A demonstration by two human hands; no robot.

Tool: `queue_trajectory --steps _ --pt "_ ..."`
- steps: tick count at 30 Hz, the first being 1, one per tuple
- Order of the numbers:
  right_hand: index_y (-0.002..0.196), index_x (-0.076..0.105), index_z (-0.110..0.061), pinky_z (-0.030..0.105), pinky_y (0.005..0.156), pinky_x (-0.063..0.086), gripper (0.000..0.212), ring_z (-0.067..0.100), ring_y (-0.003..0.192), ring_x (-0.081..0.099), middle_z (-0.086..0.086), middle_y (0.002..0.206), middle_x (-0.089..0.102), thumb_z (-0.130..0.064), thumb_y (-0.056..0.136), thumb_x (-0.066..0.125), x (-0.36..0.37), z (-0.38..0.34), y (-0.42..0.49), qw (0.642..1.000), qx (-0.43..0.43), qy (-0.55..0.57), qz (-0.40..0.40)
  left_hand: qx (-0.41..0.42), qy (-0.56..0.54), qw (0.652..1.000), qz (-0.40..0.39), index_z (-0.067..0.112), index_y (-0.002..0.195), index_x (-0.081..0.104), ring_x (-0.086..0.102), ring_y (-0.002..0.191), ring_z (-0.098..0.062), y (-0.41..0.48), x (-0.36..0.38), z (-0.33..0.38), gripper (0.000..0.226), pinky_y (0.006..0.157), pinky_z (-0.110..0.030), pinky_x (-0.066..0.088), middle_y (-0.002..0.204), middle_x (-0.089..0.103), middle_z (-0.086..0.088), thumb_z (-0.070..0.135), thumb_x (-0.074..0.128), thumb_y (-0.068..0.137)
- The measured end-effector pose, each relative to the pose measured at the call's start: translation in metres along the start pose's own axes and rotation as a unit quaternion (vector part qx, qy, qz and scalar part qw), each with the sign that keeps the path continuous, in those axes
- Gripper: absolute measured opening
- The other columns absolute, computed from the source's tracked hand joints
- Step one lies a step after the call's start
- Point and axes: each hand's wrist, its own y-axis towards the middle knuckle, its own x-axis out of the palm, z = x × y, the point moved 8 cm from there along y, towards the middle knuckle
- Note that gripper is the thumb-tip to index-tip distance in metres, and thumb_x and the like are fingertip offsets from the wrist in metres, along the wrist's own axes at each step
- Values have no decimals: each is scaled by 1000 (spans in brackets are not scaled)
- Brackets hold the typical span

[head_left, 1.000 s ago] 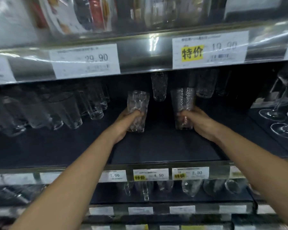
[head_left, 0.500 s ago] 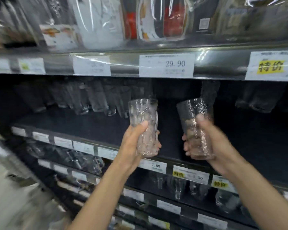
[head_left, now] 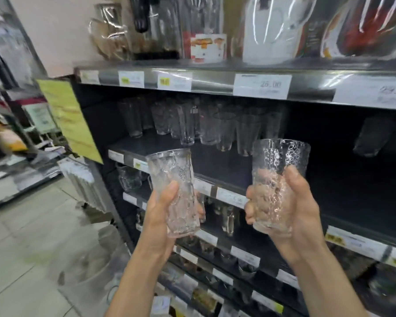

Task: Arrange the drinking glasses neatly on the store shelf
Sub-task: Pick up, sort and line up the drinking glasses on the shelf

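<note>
My left hand (head_left: 157,216) grips a clear ribbed drinking glass (head_left: 173,177) around its lower half, upright and slightly tilted. My right hand (head_left: 300,216) grips a clear hammered-texture drinking glass (head_left: 280,165) the same way. Both glasses are held in the air in front of the dark store shelf (head_left: 215,161), off its surface. A row of several clear glasses (head_left: 188,124) stands at the back left of that shelf. One more glass (head_left: 370,138) stands alone far right on it, dim in shadow.
The shelf above holds packaged jugs and glassware (head_left: 277,30) with price tags (head_left: 262,86) on its rail. Lower shelves carry more small glasses (head_left: 229,218). A yellow sign (head_left: 69,117) hangs at the shelf's left end. Tiled aisle floor (head_left: 32,236) lies to the left.
Both hands lifted the two glasses off the shelf and drew them back toward me. The view swung left along the aisle, showing the shelf's left end.
</note>
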Motion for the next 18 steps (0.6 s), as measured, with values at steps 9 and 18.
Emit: queue_trajectory --steps 9,18 --pt "90 73 -16 31 55 54 61 24 54 60 13 78 64 -72 66 72 83 55 -6 1000 -8 -23 9 -30 -5 999 -21 17 100 71 66 61 -27 -7 -89 40 74 60 -39 59 83 69 -12 69 85 49" --pt "111 63 -10 35 52 55 82 24 56 61 14 80 67 -73 60 74 102 93 20 993 19 -84 75 -45 34 998 -9 15 119 62 71 70 -28 23 -141 54 62 65 -40 60 93 75 -10 59 66 74"
